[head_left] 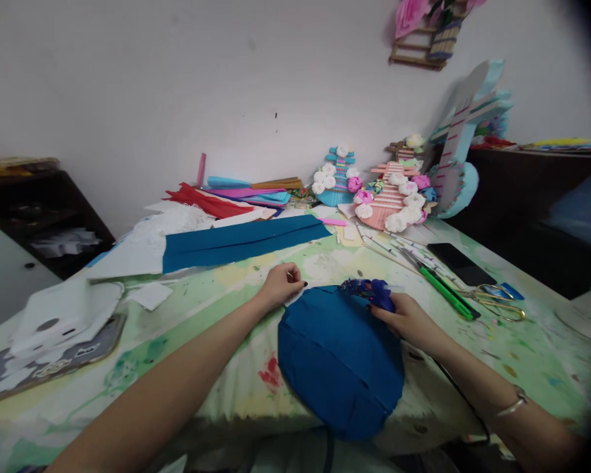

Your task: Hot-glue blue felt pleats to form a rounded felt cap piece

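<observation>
A round piece covered in dark blue paper (pixel 342 361) lies at the table's front edge, its lower part hanging past it. My right hand (pixel 398 315) is wrapped round a blue hot glue gun (pixel 374 291), whose nozzle is at the top rim of the blue piece. At the upper left rim, my left hand (pixel 282 287) is closed in a pinch beside a small white edge (pixel 294 299). Whether those fingers grip that edge cannot be made out. A dark cord trails from below my right wrist.
Behind lies a long blue paper strip (pixel 246 242). Flower-decorated guitar shapes (pixel 335 180) stand at the wall. On the right are a green cutter (pixel 448 292), a phone (pixel 461 264) and gold-handled scissors (pixel 502 302). White cut pieces (pixel 64 315) lie at left.
</observation>
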`<state>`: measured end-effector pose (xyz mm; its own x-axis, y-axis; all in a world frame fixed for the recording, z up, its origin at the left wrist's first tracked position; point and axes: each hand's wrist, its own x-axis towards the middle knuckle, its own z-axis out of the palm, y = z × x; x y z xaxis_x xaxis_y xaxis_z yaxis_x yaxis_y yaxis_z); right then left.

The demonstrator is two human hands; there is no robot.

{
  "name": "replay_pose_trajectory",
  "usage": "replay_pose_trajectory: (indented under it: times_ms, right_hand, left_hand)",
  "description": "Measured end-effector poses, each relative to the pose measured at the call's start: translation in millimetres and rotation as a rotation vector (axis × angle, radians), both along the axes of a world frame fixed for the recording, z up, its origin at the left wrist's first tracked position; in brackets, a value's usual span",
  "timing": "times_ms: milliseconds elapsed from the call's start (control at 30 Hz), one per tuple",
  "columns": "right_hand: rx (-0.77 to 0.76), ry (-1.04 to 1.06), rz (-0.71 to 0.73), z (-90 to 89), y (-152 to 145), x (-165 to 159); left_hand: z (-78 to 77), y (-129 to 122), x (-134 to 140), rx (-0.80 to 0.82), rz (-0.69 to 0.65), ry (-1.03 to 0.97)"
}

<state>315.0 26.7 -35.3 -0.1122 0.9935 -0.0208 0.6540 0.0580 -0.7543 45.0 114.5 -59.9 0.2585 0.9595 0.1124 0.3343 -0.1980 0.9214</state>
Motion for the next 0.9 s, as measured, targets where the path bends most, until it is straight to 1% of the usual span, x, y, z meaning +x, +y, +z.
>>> replay_pose_trajectory:
  times_ms: [267, 467, 600, 667, 767, 833, 900]
  right_hand:
    - [-0.024, 0.007, -0.042, 0.5, -2, 3]
    - [0.052, -0.020, -0.053, 7.0, -8, 10]
    - [0.161, 0.014, -0.036, 13.6, -25, 20]
    - [0.236, -0.026, -0.044, 15.7, -37, 30]
    - [0.318, -0.208, -0.109, 15.5, -58, 56]
    - [0.336, -0.293, -0.205, 11.4, -72, 81]
    - [0.341, -0.367, -0.310, 2.6, -86, 112]
  left_hand:
    - [-3.0, 5, 0, 0.060, 0.027, 0.069]
    - [-1.7, 4, -1, 0.080, 0.030, 0.092]
    - [-0.1, 2, -1, 0.096, 0.033, 0.092]
    - [0.7, 1, 0, 0.104, 0.027, 0.084]
    - [2.0, 0, 0, 0.117, 0.017, 0.069]
    - [2.2, -1, 0, 0.123, 0.015, 0.059]
    - [1.8, -2, 0, 0.119, 0.018, 0.049]
